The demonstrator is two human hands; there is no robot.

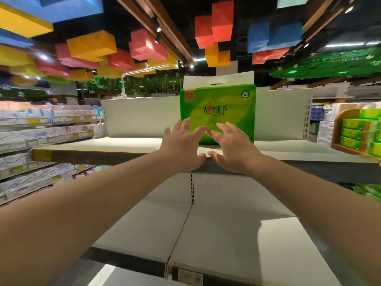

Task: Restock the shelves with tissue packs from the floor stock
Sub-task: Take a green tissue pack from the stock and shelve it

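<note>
With both the left hand and right hand spread flat against the upright green plastic-wrapped tissue pack, push evenly toward the back edge of the white metal shelf.

Left hand: bare, no ring or glove.
Right hand: bare, likewise unadorned.
Forearms: uncovered to the frame's edge, no sleeve or watch showing.

- Bare left hand reaching forward on an outstretched forearm, fingers straight and spread, palm facing away
- Bare right hand alongside, near the left, fingers likewise extended and splayed, gripping nothing
</note>
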